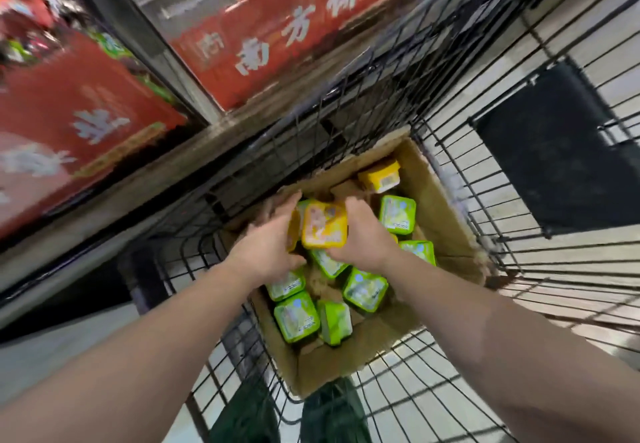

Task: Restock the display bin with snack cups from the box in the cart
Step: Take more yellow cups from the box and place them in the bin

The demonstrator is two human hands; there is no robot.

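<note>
1. Snack cups, head view: a yellow cup [324,224] is held just above the box [433,193], which sits in the wire cart [519,269]. A second yellow cup edge shows behind the left palm. Green cups [365,289] lie loose and tilted on the box floor; another yellow cup [379,176] rests at the far corner.
2. Left hand [266,245]: fingers pressed together, flat against the cup's left side.
3. Right hand [363,234]: fingers curled on the cup's right side; the tips are hidden below it.
4. Risk, judged: the cup is squeezed between palms, not gripped, so a slip during lifting is possible, more so if two cups are carried together. A knock against the cart rim could dislodge it.
5. Surroundings: red signs [294,27] with white characters line a display to the left and ahead; the picture is blurred. No display bin is clearly identified.
6. Obstructions: the cart's front wall stands between box and display, and must be cleared on lifting.
</note>
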